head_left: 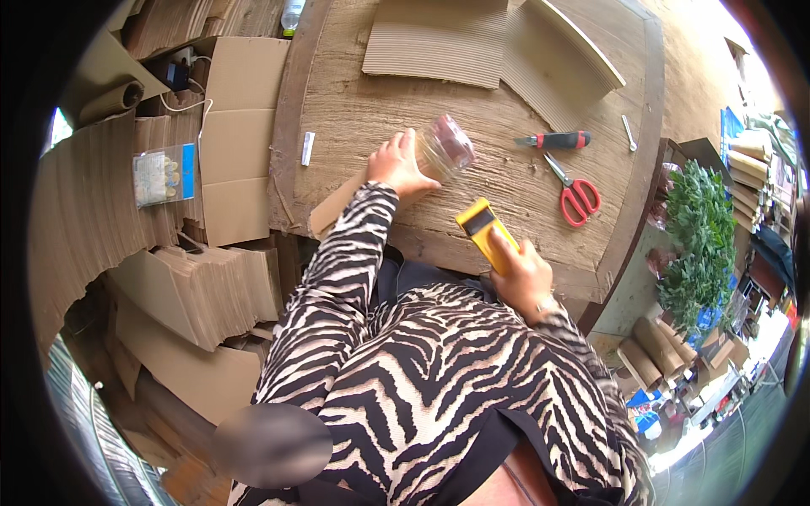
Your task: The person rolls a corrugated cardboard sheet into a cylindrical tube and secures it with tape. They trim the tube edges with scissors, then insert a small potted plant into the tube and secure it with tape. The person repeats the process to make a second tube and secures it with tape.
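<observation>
My left hand [401,164] is closed round a piece of brown cardboard [332,207] at the near left of the wooden table. Out of its far end sticks a clear plastic wrap [447,145] with something pinkish inside that I cannot make out. In my right hand [523,277], near the table's front edge, is a yellow hand tool [479,221] with a dark inset, held apart from the cardboard and slightly blurred. Red-handled scissors [574,192] and a red-and-black utility knife [557,141] lie beyond it to the right.
Corrugated cardboard sheets [439,42] lie at the far side of the wooden table [354,84]. A small white strip [308,148] is at the left, a small white tool [629,133] at the right. Cardboard stacks [202,295] crowd the left; green foliage [699,244] stands at the right.
</observation>
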Motion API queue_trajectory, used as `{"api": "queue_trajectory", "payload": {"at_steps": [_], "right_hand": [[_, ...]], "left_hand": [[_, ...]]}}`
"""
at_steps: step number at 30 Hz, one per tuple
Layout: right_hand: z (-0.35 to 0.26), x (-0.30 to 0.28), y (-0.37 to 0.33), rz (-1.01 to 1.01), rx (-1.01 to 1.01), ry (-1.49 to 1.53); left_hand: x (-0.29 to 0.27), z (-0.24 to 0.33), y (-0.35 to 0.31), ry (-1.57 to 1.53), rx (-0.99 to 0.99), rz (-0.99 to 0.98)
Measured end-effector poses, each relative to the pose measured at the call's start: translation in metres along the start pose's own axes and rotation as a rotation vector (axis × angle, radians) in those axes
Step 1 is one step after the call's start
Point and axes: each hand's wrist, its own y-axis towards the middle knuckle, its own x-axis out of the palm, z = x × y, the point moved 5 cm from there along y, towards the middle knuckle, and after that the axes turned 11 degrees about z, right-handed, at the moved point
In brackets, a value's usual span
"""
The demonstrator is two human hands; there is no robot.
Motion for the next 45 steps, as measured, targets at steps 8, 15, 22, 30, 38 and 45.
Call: {"api": "queue_trajectory", "payload": {"at_steps": [8,15,22,30,38,45], "right_hand": [[-0.024,0.055,0.1,0.16,-0.129,0.023],[-0.066,0.047,0.14,0.103,-0.091,0.026],[-0.034,0.024,0.071,-0.06,-0.023,-0.081],[-0.065,0.076,0.186,-0.396,0.096,-0.242],[0.011,0.026,0.073,-0.326,0.351,-0.147],[0.049,-0.074,0.039,0.222,0.067,0.166]], "left_hand": [[-0.015,-0.075,0.075,-0.553,-0.024,-0.105],[-0.029,-0.039,0.054,0.056,0.054,0.167],[-0.037,-0.049,0.057,-0.004,0.015,0.053],[-0.039,-0.054,0.071,-0.078,0.075,-0.015],[-0.027,-0.071,0.091,-0.441,0.146,-0.304],[-0.02,0.027,0.006,-0.024,0.494,0.04]]}}
